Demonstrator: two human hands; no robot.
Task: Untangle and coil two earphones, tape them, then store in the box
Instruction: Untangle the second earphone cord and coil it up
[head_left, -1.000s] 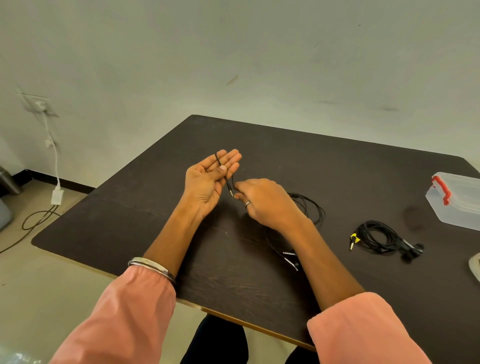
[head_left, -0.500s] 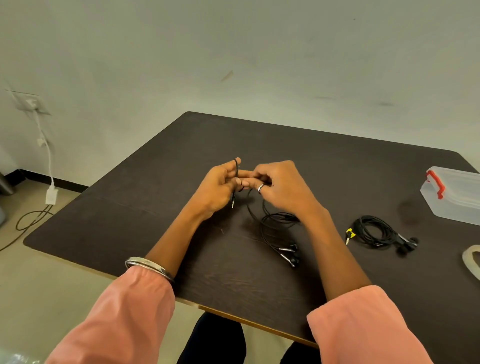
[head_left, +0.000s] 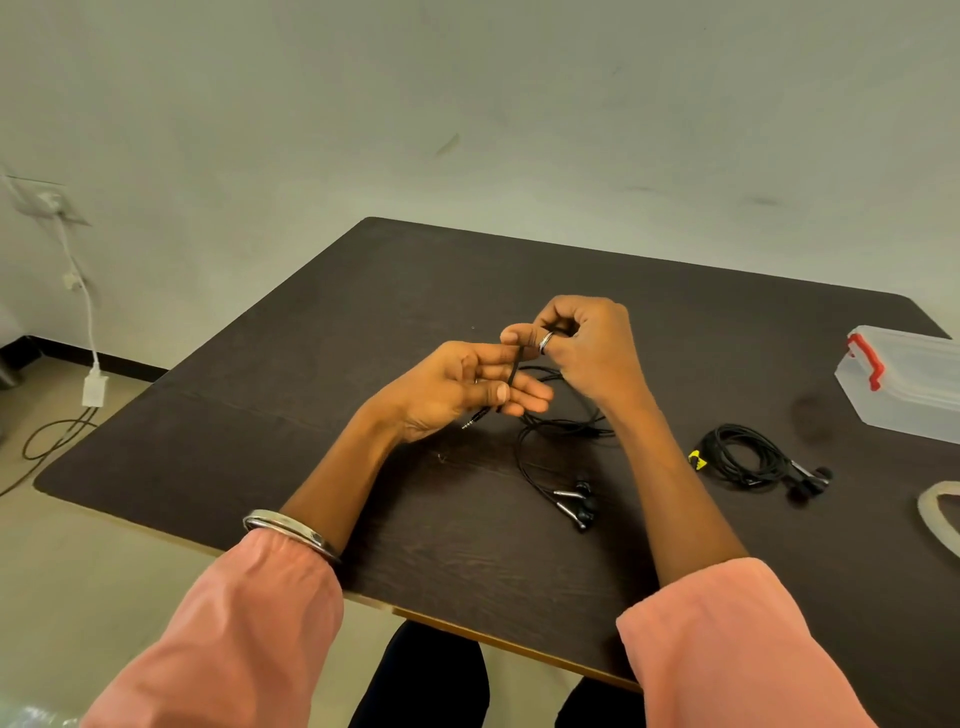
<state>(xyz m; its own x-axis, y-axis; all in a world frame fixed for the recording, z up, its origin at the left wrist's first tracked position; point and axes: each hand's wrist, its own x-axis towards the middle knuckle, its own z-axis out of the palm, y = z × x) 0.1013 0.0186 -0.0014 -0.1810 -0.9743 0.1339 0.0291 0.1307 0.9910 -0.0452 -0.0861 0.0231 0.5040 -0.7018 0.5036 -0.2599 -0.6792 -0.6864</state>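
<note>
A loose black earphone (head_left: 550, 467) trails over the dark table (head_left: 363, 322), its two earbuds lying near the front. My left hand (head_left: 457, 387) is held palm up with the cable laid across its straight fingers and the thumb pressing it; the jack plug hangs below. My right hand (head_left: 582, 343) pinches the same cable just above the left fingers. A second black earphone (head_left: 748, 460), coiled and bound with yellow tape, lies to the right. The clear plastic box (head_left: 904, 389) with a red latch stands at the far right.
A roll of pale tape (head_left: 935, 512) lies at the right edge of the table. A white charger and cables hang on the wall and run over the floor at the left. The table's front edge is close to my knees.
My right hand has risen and carried the cable up over my left fingers. My left hand has opened out again, palm up, with the cable wound across its fingers.
</note>
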